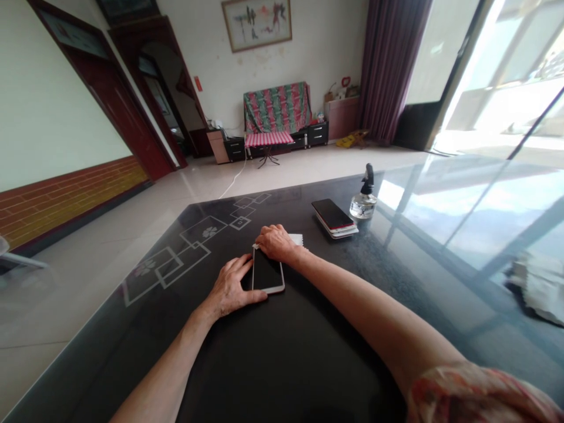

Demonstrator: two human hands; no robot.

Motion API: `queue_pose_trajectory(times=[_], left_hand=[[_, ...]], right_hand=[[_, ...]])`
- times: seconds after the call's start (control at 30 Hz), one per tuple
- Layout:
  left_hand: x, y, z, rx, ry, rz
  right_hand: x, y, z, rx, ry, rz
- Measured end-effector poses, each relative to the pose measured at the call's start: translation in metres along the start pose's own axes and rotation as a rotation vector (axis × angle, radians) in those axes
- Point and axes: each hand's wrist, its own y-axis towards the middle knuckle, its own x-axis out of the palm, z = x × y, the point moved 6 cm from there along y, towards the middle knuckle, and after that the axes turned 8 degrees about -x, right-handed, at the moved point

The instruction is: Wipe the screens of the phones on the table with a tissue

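Note:
A white-framed phone with a dark screen [267,272] lies flat on the black glossy table [247,364]. My left hand [230,286] rests at its left side, fingers spread along the left edge and thumb across the lower left corner. Over the phone's top end, my right hand [275,241] presses a white cloth [296,239] with its fingers curled together. Part of the cloth sticks out to the right of that hand, and a bit shows at the phone's upper left corner.
Beyond my right hand is a stack of phones [333,217], the top one dark with a red edge. A clear spray bottle [363,202] with a black nozzle stands behind it. Crumpled pale material [540,285] lies at the far right.

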Motion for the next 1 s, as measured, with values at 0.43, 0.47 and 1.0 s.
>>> queue_pose_trajectory(times=[0.43, 0.47, 1.0], left_hand=[[-0.001, -0.002, -0.002, -0.062, -0.052, 0.020], [-0.001, -0.002, -0.002, -0.065, -0.053, 0.021], [0.003, 0.000, -0.008, -0.092, -0.066, -0.032]], right_hand=[[-0.015, -0.047, -0.045, -0.347, 0.054, 0.022], [-0.016, -0.049, -0.049, -0.374, 0.056, 0.016], [-0.004, -0.028, -0.038, -0.126, 0.042, 0.028]])
